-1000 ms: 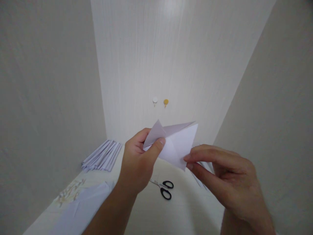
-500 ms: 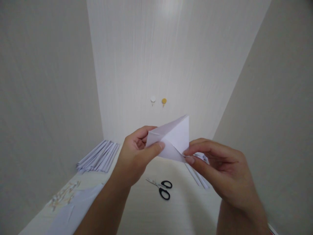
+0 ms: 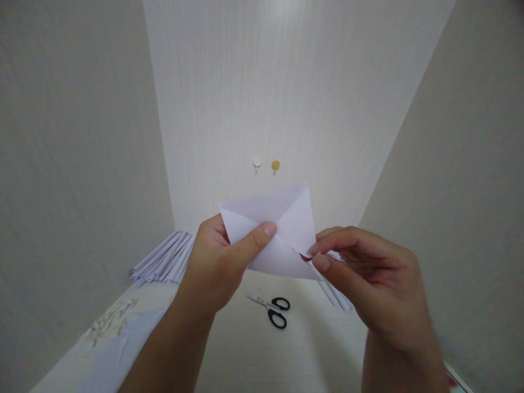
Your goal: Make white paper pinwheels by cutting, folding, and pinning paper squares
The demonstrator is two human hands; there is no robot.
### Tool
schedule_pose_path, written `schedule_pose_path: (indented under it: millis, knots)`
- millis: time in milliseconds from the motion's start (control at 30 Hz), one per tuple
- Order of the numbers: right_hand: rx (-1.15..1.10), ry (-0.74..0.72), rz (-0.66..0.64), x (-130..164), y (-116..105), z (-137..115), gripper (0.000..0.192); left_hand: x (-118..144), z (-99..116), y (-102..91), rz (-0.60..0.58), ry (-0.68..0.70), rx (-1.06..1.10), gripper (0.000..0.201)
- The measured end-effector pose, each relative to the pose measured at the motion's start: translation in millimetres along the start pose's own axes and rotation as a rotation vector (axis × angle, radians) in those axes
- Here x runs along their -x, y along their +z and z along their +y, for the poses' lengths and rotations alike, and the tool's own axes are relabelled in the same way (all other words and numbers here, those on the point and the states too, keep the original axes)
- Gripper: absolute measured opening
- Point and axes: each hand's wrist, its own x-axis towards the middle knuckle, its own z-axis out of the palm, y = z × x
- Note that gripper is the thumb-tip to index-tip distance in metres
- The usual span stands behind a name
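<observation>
A white paper envelope [image 3: 289, 210], its triangular flaps folded toward the middle, is held up above the table between both hands. My left hand [image 3: 223, 259] grips its left side, thumb lying across the front near where the flaps meet and the fingers hidden behind. At the lower right corner, my right hand [image 3: 364, 273] pinches the edge of the right flap between thumb and fingertips. A small gap shows beside that pinch, along the seam between right and bottom flaps. Below the envelope, scissors [image 3: 272, 311] with black handles lie on the table.
Rolled or folded white paper strips [image 3: 161, 259] are stacked at the back left. More strips [image 3: 338, 295] lie behind my right hand. Small pale pieces [image 3: 110, 322] and flat white paper [image 3: 126, 346] are at the left. Two hooks [image 3: 275, 165] hang on the back wall.
The envelope has turned flatter toward me, so more of its left side and top flap shows. My left hand has shifted slightly left. My right hand still pinches the right corner.
</observation>
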Motion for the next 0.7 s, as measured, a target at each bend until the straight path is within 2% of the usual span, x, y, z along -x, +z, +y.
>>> schedule_pose_path:
  millis: [333, 700]
  knots:
    - [-0.026, 0.054, 0.117, -1, 12, 3, 0.009, 6, 11, 10.4, 0.070, 0.028, -0.039, 0.032]
    - [-0.035, 0.088, 0.172, -4, 15, 2, 0.008, 8, 7, 14.1, 0.148, 0.069, -0.072, 0.027]
